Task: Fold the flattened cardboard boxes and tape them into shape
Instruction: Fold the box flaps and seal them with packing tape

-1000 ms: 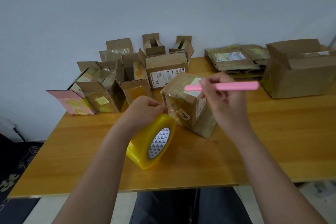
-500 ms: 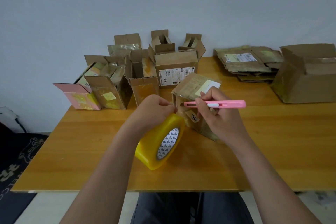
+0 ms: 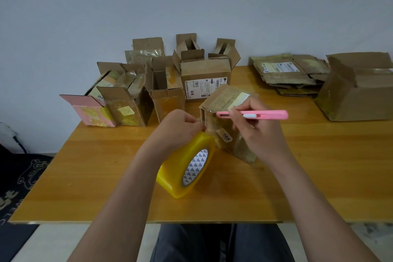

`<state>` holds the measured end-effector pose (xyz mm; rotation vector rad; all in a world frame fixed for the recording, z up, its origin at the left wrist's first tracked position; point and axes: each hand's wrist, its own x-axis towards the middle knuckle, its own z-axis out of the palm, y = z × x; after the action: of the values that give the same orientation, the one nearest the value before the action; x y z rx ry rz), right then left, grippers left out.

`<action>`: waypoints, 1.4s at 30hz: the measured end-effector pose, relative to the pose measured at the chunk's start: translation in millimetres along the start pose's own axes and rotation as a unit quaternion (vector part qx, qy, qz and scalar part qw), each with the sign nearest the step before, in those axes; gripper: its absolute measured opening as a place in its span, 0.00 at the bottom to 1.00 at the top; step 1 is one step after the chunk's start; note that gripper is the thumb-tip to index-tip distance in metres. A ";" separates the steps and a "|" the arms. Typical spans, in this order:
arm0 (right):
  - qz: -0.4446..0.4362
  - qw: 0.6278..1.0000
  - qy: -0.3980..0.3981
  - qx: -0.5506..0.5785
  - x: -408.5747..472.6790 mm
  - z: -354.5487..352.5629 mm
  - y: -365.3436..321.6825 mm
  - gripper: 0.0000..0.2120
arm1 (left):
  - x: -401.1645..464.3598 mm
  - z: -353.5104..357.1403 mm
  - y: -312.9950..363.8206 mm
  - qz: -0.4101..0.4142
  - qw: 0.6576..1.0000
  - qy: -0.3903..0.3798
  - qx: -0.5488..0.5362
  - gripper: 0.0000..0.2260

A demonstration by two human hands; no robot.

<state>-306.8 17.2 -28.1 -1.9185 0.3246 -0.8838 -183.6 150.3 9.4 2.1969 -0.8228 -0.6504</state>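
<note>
1. The left hand (image 3: 176, 127) curls over the top of the yellow tape roll (image 3: 187, 166), fingers pinching at the roll's upper edge right against the near corner of the small box (image 3: 225, 117).
2. The right hand (image 3: 257, 132) grips a pink cutter (image 3: 253, 114), held level with its tip pointing left over the box's front top edge.
3. The roll stands tilted on the wooden table (image 3: 319, 166), touching the box's lower left side.
4. The small box sits between both hands, closed, glossy with tape, with a "203" sticker on its front.
5. Behind it stand several folded boxes (image 3: 205, 78), flaps open, in a cluster at the back left.
6. At the back right lies a stack of flat boxes (image 3: 285, 72), with a big box (image 3: 357, 91) just beside it.
</note>
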 end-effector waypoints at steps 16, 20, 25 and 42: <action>0.011 0.991 -0.048 -0.127 -0.7 5.6 -4.1 0.17 | -5.8 -3.4 -5.3 -0.005 1.000 0.014 -0.012 0.10; 0.047 0.992 -0.004 0.120 2.1 -4.0 -19.6 0.09 | -12.1 -2.0 -5.0 -0.002 1.000 0.018 -0.022 0.09; -0.062 0.980 0.187 0.005 -5.5 -31.1 -11.9 0.04 | -16.8 -3.5 -6.6 -0.002 0.998 0.039 -0.044 0.09; 0.167 0.894 -0.009 -0.416 -38.4 -33.6 28.9 0.09 | -21.7 2.5 -5.9 0.008 0.995 0.097 -0.032 0.08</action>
<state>-353.2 1.9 -60.6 -2.5205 1.1301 -0.5155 -197.6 167.9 7.9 2.1528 -0.7067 -0.4412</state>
